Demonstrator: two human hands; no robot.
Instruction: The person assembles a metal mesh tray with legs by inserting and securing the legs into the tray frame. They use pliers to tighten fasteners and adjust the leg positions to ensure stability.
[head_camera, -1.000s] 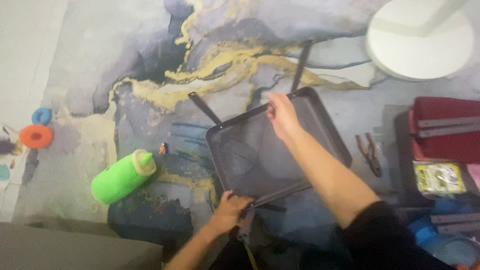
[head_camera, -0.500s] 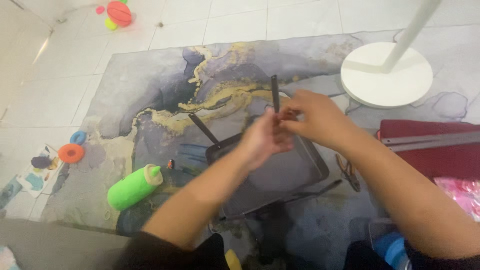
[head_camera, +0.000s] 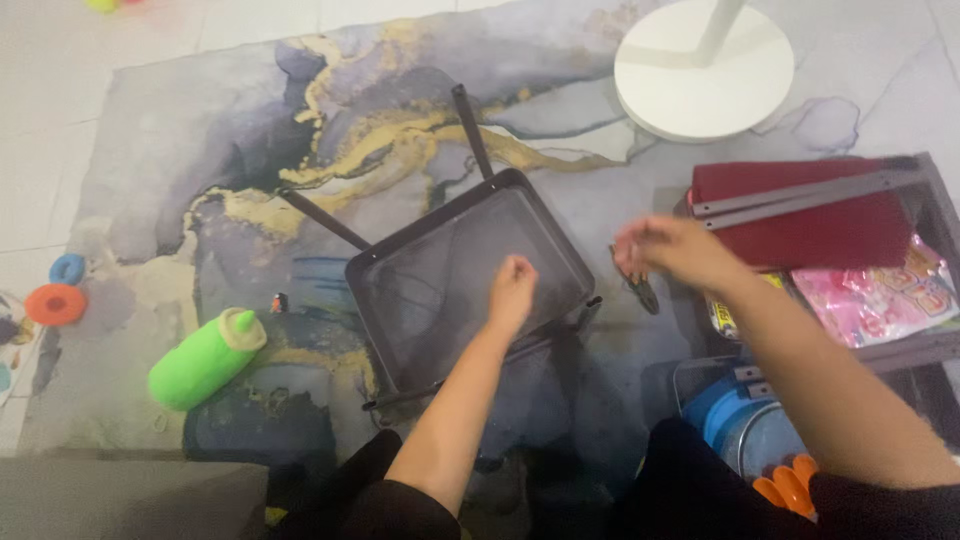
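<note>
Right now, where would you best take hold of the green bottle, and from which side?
Grip the green bottle around its thick body, coming from above. It lies on its side on the rug, cap end toward the upturned tray, so the round body is open on both flanks, while the narrow cap looks a poorer hold.

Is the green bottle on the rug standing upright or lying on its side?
Lying on its side: the green bottle rests lengthwise on the rug, its cap pointing up-right toward the dark tray.

Our two bare forearms, our bare left hand (head_camera: 512, 290), our bare right hand (head_camera: 668, 252), no rings or watch seen by us, short black fabric sleeves at our upper arms, our dark clothing below.
</note>
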